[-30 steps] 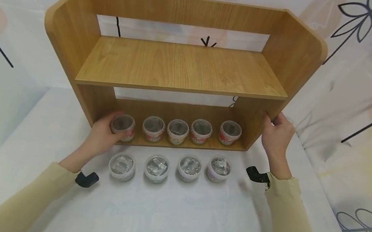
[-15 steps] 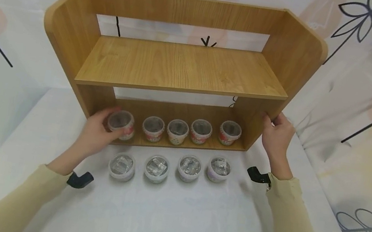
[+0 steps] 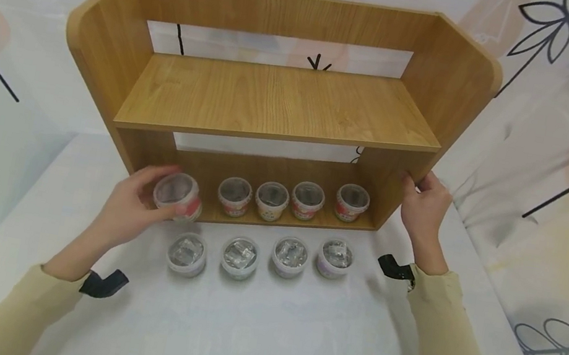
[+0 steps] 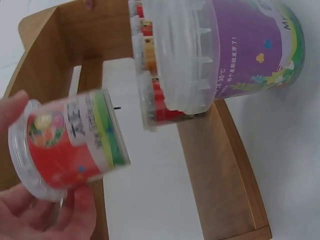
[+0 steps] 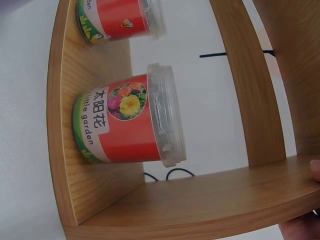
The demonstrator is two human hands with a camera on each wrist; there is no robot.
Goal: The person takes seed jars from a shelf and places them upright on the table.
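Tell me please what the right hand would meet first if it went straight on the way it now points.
Probably the wooden right side panel: the right hand grips its front edge, though exact depth is unclear.

I count one held cup [image 3: 180,198] in my left hand [image 3: 122,208], four shelf cups [image 3: 307,201] in one wooden shelf unit [image 3: 286,102] and four table cups [image 3: 239,258] on one white table [image 3: 263,337], nine altogether, plus my right hand [image 3: 424,212], two sleeves [image 3: 448,349] and two black wrist pieces [image 3: 395,268].
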